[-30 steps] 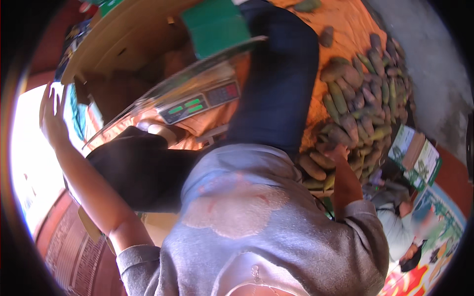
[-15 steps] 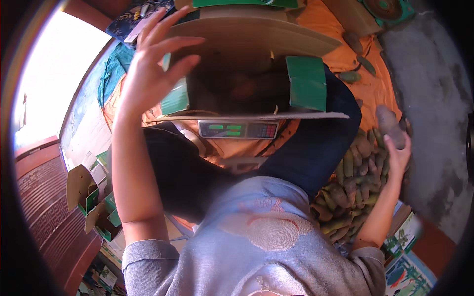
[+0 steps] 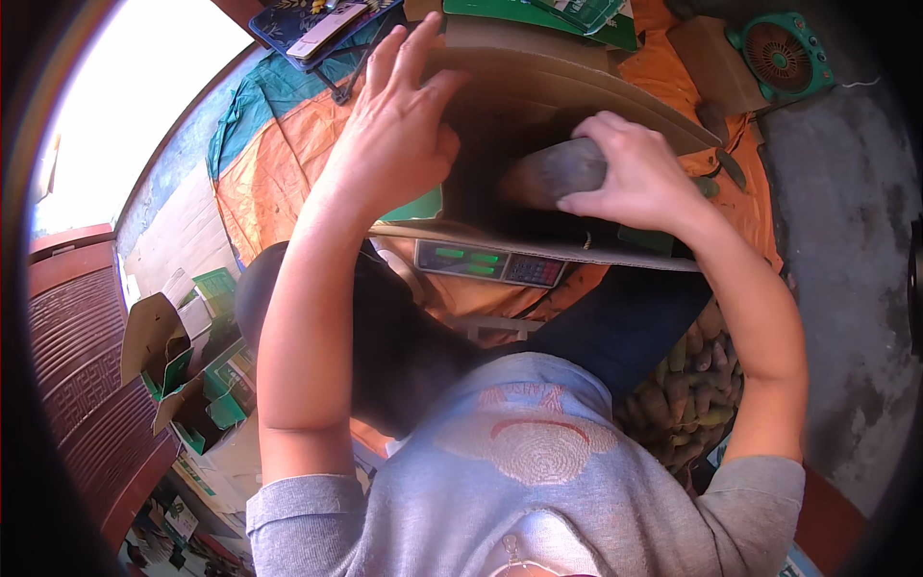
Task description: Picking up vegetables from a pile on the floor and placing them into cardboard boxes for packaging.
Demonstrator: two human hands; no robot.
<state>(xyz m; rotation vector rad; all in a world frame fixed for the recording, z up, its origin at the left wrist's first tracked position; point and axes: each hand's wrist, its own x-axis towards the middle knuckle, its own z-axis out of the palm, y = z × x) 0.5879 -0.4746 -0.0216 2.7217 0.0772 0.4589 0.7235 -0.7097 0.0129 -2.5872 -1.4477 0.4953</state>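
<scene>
An open cardboard box (image 3: 577, 82) with green flaps stands before me on a digital scale, whose keypad and lit green display panel (image 3: 490, 263) show below the near edge. Over its dark opening my right hand (image 3: 635, 173) grips a thick, long grey-brown tuber (image 3: 562, 175) by one end, the other end pointing left. My left hand (image 3: 399, 125) hovers above the box's left side, fingers spread and holding nothing. What lies inside the box is too dark to make out.
To my right lies a heap of brown and greenish tubers (image 3: 683, 385). An orange sheet (image 3: 264, 197) covers the floor. Opened green-and-brown cartons (image 3: 207, 385) stand at left. A green fan (image 3: 781, 56) sits far right, and a patterned tray table (image 3: 312, 31) at the back.
My right hand has brought the tuber from beside the heap at right to above the box. The left hand has shifted in the picture but stays spread. The view has turned somewhat.
</scene>
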